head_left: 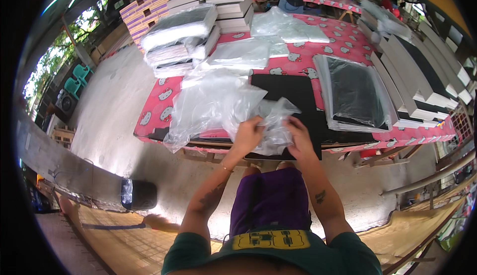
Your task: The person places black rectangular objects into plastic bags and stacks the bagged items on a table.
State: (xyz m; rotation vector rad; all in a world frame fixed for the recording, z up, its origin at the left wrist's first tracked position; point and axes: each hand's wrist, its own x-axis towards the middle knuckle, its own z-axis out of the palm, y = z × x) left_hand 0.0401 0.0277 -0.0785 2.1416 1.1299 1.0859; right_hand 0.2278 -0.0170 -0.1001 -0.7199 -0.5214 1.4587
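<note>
Pink patterned table (343,46) stacked with books and bags.
One clear plastic bag (271,126) is gripped by left hand (247,133) and right hand (299,135) over a black book (293,93).

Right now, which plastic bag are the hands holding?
The crumpled clear bag at the table's near edge, pinched between left hand and right hand. The other bags lie flat or wrap black books.

I see open bench (293,59) only in the pink strip between the black board (285,93) and far bags (288,26). Book stacks (417,81) wall the right, wrapped stacks (181,39) the left; loose bags (208,101) crowd my near left.
</note>
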